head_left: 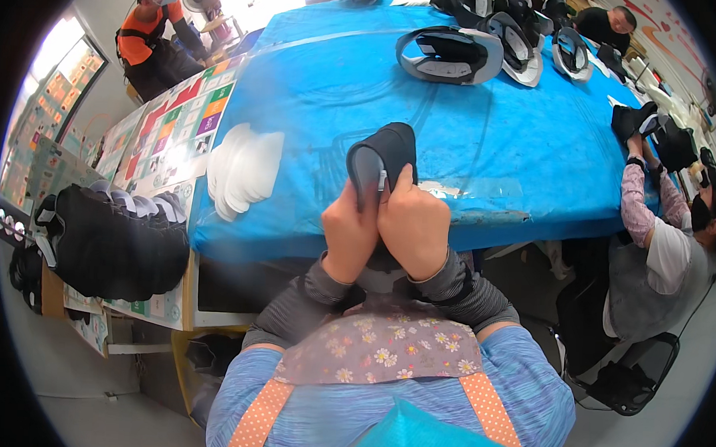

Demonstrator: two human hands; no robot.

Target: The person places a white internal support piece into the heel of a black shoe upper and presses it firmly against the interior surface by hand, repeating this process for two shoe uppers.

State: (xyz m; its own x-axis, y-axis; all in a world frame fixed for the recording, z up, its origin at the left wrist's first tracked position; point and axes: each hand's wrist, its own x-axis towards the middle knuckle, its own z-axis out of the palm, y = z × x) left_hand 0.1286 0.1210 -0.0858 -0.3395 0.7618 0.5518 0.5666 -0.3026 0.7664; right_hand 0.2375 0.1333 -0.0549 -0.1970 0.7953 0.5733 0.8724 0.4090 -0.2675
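Both my hands hold up a rounded black fabric piece (399, 149) with a curved grey panel on its left side and a small white tag. Its kind is not plain; it may be a folded cap. My left hand (348, 227) pinches the lower end of the grey panel. My right hand (414, 226) is closed on the lower right part, its index finger pressed along the black fabric. The lower end is hidden by my fingers. Just beyond both hands lies the near part of a blue-covered table (313, 158). A fanned stack of white curved sheets (243, 170) rests on it to the left.
Several black pieces with pale rims (449, 56) stand at the table's far side. A heap of black pieces with white inserts (121, 241) sits on the left side table. To the right, a seated person (657, 244) handles black pieces. Others work at the back.
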